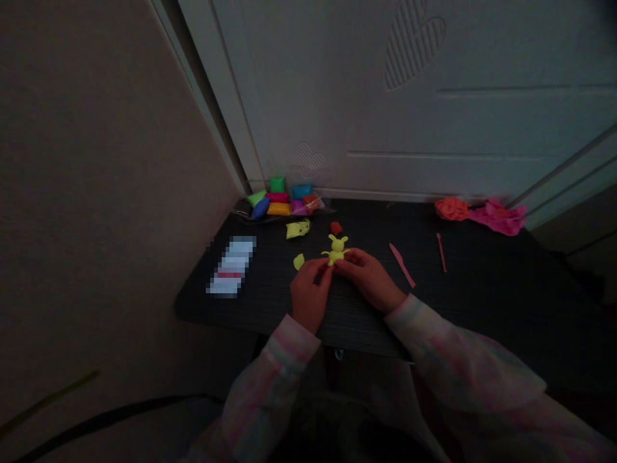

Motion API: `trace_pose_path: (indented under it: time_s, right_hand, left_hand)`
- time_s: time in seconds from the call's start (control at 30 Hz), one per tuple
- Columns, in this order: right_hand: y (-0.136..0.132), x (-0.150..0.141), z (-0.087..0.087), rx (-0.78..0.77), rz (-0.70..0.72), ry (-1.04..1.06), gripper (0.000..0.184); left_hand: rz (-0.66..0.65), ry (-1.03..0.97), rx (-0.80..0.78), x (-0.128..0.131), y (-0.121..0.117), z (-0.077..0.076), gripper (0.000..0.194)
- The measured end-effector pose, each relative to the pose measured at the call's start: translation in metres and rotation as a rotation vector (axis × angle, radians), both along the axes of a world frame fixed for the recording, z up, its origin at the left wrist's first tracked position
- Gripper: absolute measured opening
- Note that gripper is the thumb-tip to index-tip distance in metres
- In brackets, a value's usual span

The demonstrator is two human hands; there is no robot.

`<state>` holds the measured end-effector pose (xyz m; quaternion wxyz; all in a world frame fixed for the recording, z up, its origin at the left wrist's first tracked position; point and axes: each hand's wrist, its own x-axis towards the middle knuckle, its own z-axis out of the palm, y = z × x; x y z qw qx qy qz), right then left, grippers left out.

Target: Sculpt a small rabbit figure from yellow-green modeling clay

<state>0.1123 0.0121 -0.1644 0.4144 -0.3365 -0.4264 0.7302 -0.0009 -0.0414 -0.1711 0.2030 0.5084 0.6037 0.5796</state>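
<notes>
A small yellow clay figure with two long ears, a round head, thin arms and short legs stands upright between my hands. My left hand pinches its lower part from the left. From the right, the fingers of my right hand close on its lower body. My fingertips hide part of the legs. Just left of my left hand lies a flat yellow clay piece. Beyond the figure sits a small red clay lump, and left of that an opened yellow clay packet.
A clear bag of coloured clay packets lies at the back left. A blurred-out phone-like rectangle is at the left. Right of my hands are a pink plastic knife and a thin pink tool. Crumpled orange-pink material lies at the back right.
</notes>
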Motion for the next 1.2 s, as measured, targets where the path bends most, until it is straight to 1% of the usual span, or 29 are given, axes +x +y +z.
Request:
trace_pose_path:
  time_s: [0.23, 0.4, 0.5, 0.6, 0.67, 0.73, 0.83, 0.93, 1.07, 1.2]
  right_hand:
    - [0.0, 0.0, 0.002, 0.033, -0.014, -0.047, 0.021]
    - [0.001, 0.001, 0.002, 0.099, -0.045, -0.152, 0.026]
    - [0.007, 0.006, 0.001, 0.168, -0.092, -0.284, 0.028]
    - [0.017, 0.015, 0.0, 0.263, -0.187, -0.474, 0.029]
    - [0.021, 0.02, -0.001, 0.33, -0.244, -0.611, 0.026]
    - [0.024, 0.025, -0.002, 0.387, -0.263, -0.734, 0.021]
    - [0.025, 0.027, -0.003, 0.466, -0.251, -0.868, 0.017]
    - [0.026, 0.028, -0.004, 0.529, -0.243, -0.953, 0.019]
    - [0.025, 0.03, -0.003, 0.566, -0.217, -1.004, 0.025]
    - [0.023, 0.03, -0.001, 0.604, -0.164, -1.036, 0.023]
  left_hand:
    - [-0.039, -0.156, -0.071, 0.002, 0.0, 0.0, 0.013]
    - [-0.097, -0.313, -0.12, 0.0, 0.0, 0.005, 0.019]
    - [-0.142, -0.401, -0.159, -0.002, -0.001, 0.009, 0.019]
    - [-0.18, -0.479, -0.194, -0.002, 0.0, 0.011, 0.016]
    - [-0.197, -0.524, -0.206, -0.001, 0.0, 0.011, 0.016]
    - [-0.207, -0.56, -0.207, -0.001, 0.0, 0.011, 0.018]
    - [-0.218, -0.608, -0.203, -0.001, 0.0, 0.011, 0.02]
    - [-0.24, -0.657, -0.213, -0.002, 0.0, 0.011, 0.017]
    - [-0.269, -0.739, -0.227, -0.002, -0.001, 0.01, 0.022]
    - [-0.265, -0.811, -0.215, -0.003, 0.0, 0.009, 0.02]
